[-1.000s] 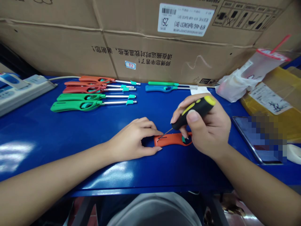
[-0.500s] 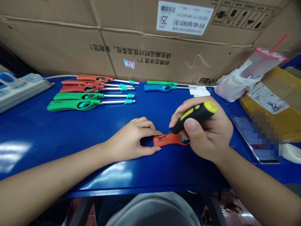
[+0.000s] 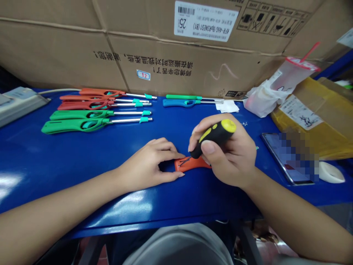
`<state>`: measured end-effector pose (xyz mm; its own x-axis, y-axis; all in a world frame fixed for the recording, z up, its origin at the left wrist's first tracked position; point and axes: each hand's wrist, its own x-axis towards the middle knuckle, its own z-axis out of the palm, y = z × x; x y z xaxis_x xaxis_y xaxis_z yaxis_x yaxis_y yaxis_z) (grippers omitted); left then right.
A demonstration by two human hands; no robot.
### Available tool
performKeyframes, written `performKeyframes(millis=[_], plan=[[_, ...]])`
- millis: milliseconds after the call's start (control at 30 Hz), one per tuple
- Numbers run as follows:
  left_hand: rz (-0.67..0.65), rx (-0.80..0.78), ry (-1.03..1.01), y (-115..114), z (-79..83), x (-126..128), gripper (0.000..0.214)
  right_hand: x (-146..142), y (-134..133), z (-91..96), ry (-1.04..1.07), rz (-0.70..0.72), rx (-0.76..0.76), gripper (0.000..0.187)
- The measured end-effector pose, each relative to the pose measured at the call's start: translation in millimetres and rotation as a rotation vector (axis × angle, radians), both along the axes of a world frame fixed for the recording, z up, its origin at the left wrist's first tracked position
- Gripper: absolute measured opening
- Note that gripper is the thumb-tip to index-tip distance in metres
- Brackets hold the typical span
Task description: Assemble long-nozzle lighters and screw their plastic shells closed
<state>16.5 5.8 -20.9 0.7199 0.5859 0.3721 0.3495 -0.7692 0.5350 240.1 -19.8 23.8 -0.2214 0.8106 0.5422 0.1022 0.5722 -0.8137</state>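
An orange lighter handle [image 3: 190,164] lies on the blue table [image 3: 82,154] in front of me. My left hand [image 3: 150,162] pinches its left end between thumb and fingers. My right hand [image 3: 224,154] is wrapped round a black and yellow screwdriver [image 3: 213,136]. The thin metal tip of the screwdriver touches the left end of the orange handle. Most of the handle's right part is hidden under my right hand.
Several long-nosed lighters, orange ones [image 3: 93,98] and green ones [image 3: 79,119], lie in a row at the back left; a green and a blue one [image 3: 184,100] lie further right. Cardboard boxes [image 3: 165,48] wall the back. A phone [image 3: 284,156], a plastic bag [image 3: 261,101] and a yellow parcel [image 3: 311,125] sit at right.
The view has shifted, so everything sits a little further left. My right hand has drawn closer to my left, covering more of the orange handle. The screwdriver tip stays on its left end.
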Motion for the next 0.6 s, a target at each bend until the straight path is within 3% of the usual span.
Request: performKeyframes(millis=[233, 600], plan=[[-0.009, -0.007, 0.005, 0.3, -1.6, 0.2, 0.027, -0.3, 0.1, -3.0, -0.026, 0.072, -0.036, 0.018], [-0.016, -0.024, 0.022, -0.5, 1.6, -0.3, 0.035, -1.3, 8.9, -3.3, 0.086, 0.003, 0.088, 0.013]])
